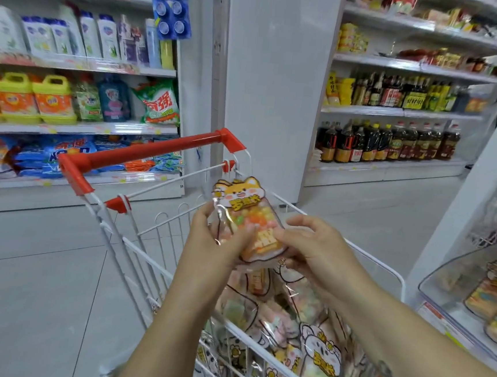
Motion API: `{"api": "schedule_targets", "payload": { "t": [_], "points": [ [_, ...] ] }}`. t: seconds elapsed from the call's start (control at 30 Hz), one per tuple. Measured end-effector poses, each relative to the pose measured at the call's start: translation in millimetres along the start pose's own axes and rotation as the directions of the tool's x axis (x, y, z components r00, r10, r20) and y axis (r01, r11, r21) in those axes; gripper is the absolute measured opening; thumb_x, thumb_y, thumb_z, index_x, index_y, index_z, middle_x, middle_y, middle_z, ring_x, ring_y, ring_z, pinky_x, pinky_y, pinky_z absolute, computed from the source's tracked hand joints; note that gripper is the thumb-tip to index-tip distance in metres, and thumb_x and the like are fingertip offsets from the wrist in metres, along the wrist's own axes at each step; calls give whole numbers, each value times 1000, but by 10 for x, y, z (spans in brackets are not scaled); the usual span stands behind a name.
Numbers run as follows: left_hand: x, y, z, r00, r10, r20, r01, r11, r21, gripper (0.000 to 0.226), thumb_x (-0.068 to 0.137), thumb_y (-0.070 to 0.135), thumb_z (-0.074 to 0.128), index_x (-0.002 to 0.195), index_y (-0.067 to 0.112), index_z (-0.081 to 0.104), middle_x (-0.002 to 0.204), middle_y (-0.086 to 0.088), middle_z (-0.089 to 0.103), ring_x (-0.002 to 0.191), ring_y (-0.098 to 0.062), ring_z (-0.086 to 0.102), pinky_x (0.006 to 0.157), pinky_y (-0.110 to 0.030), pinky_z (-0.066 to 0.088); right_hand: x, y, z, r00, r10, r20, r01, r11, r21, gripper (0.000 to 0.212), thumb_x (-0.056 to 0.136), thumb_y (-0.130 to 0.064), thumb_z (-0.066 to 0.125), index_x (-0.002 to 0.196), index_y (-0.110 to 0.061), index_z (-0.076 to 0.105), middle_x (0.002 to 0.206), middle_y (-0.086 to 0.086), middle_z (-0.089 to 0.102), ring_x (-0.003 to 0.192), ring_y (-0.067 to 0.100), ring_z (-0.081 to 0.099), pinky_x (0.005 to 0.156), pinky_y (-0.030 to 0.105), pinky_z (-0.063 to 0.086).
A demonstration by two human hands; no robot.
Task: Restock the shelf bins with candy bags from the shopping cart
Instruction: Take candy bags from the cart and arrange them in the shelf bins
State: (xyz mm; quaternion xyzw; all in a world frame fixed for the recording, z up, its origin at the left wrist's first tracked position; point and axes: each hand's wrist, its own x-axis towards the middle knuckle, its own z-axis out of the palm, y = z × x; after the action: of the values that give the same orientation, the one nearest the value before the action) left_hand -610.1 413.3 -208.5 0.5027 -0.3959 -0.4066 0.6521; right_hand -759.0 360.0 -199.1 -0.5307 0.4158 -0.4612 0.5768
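Head view | I see left hand (221,240) and right hand (317,251) both gripping one candy bag (249,218) | above shopping cart (395,276) | shelf bin (443,283) at right

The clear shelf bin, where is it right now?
The bin sits at the right edge of the head view, beside the cart, with a few candy bags inside.

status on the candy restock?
Both hands, left and right, holding one candy bag over cart. Bin at right, path open.

both bare forearms reach forward; left hand (218,240) and right hand (317,251), fingers curled, apparently pinch one candy bag (247,218) between them.
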Motion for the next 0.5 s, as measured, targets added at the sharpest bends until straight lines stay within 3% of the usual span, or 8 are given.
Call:
{"api": "schedule_targets", "payload": {
  "t": [0.1, 0.17, 0.23, 0.3, 0.33, 0.4, 0.5],
  "points": [
    [50, 5, -84, 971, 165, -171, -147, 983, 111, 65, 90, 13, 72, 141, 37, 40, 116, 13, 69, 97, -1, 70, 73, -15, 57, 125, -49, 14, 988, -151, -37, 134, 948, -288, 11, 87, -20, 75, 94, -16, 67, 80, 3, 72, 62, 9, 65, 58, 24, 49],
    [77, 35, -179, 931, 248, -269, -206, 963, 176, 74, 91, 16, 71, 150, 36, 31, 113, 20, 66, 97, 10, 66, 70, -6, 52, 202, -11, -33, 984, -176, 38, 173, 865, -472, 3, 90, -19, 72, 90, -22, 71, 86, 0, 73, 71, 9, 68, 71, 31, 55],
    [81, 57, -251, 910, 264, -319, -210, 958, 195, 76, 91, 21, 72, 152, 37, 28, 108, 23, 64, 95, 16, 62, 69, -4, 47, 258, 151, -58, 974, -37, 226, 189, 681, -707, 14, 93, -19, 68, 106, -24, 72, 97, -5, 72, 88, 9, 67, 86, 29, 54],
    [72, 59, -262, 904, 270, -330, -209, 955, 209, 76, 91, 24, 72, 152, 38, 28, 102, 28, 61, 88, 22, 60, 68, -2, 42, 335, 364, -48, 934, 132, 331, 249, 423, -871, 40, 96, -24, 62, 136, -23, 57, 119, -3, 66, 105, 12, 63, 93, 26, 51],
    [68, 54, -252, 903, 278, -327, -213, 952, 220, 76, 91, 24, 72, 152, 38, 28, 102, 29, 61, 87, 23, 59, 67, -1, 42, 378, 453, -29, 928, 169, 333, 260, 346, -901, 50, 97, -26, 60, 145, -23, 47, 123, 0, 64, 107, 15, 62, 93, 29, 51],
    [70, 37, -236, 900, 286, -329, -217, 948, 231, 75, 91, 25, 72, 151, 40, 29, 109, 23, 64, 95, 16, 61, 70, -4, 43, 454, 576, 41, 935, 176, 309, 246, 310, -919, 60, 96, -28, 58, 152, -23, 35, 127, 5, 62, 108, 21, 61, 94, 38, 52],
    [90, 23, -253, 895, 273, -353, -207, 955, 214, 73, 92, 26, 71, 150, 42, 29, 118, 15, 66, 104, 2, 65, 80, -15, 49, 525, 683, 167, 937, 167, 308, 263, 245, -933, 68, 92, -34, 64, 150, -17, 34, 143, 8, 50, 128, 29, 51, 104, 44, 46]
  ]
}}
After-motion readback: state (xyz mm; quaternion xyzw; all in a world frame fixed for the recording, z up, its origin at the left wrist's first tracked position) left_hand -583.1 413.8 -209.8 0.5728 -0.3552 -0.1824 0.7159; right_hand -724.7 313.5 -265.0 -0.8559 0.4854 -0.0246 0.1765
